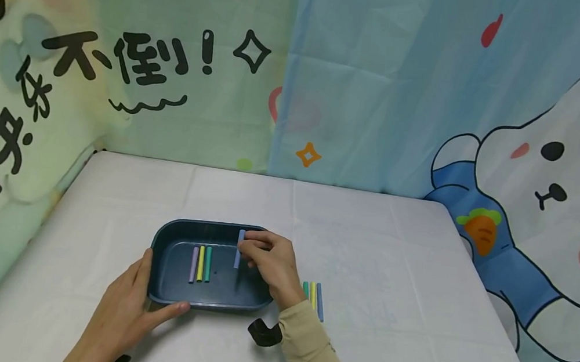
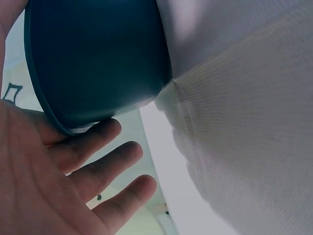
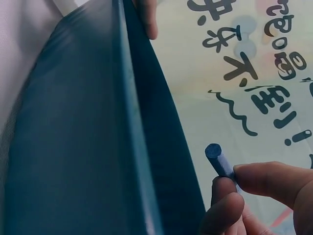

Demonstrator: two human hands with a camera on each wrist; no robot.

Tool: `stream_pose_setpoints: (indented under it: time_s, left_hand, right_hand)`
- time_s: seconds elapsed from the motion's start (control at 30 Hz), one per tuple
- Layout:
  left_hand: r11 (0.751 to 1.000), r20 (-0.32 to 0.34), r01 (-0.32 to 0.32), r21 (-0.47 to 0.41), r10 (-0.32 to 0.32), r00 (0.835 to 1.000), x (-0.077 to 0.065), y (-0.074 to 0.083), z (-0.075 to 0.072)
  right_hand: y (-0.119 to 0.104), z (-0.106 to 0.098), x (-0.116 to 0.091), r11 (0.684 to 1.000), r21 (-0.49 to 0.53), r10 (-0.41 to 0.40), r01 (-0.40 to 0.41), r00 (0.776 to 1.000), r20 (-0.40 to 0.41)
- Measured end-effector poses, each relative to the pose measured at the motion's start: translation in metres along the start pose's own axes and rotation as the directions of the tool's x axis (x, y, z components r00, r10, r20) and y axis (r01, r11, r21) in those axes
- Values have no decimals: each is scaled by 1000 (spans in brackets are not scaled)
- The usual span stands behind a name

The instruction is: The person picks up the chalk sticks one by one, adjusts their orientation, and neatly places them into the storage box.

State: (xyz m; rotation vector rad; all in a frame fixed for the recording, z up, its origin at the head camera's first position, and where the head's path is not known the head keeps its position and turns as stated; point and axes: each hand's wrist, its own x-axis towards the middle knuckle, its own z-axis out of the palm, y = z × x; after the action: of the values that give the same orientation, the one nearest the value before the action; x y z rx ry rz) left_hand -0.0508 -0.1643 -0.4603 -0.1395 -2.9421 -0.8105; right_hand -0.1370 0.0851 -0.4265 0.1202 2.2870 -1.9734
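A dark blue tray (image 1: 174, 292) rests on the table. My left hand (image 1: 122, 310) lies at its left front corner, thumb along the front rim and fingers at the left side. In the left wrist view, my spread, nearly straight fingers (image 2: 110, 169) touch the tray's wall (image 2: 98, 58). My right hand (image 1: 274, 264) pinches a blue chalk stick (image 1: 239, 252) between thumb and fingertips over the tray's right part; its end (image 3: 213, 152) shows in the right wrist view. Left of it, purple (image 1: 194, 265), yellow (image 1: 200, 264) and green (image 1: 208, 264) chalk sticks lie side by side in the tray.
Right of the tray, partly behind my right forearm, lie green (image 1: 306, 289), yellow (image 1: 313, 294) and blue (image 1: 320, 301) chalk sticks on the white tablecloth (image 1: 393, 307). A printed curtain (image 1: 361, 94) hangs behind the table. A black strap end (image 1: 265, 333) sticks out by my right sleeve.
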Motion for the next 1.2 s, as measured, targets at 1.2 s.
stream_pose_setpoints:
  time_s: [1.2]
  left_hand:
    - [1000,38,27,9,-27,999,0,4,-1]
  right_hand:
    - [12,43,20,978,-182,102,-103,995,-10]
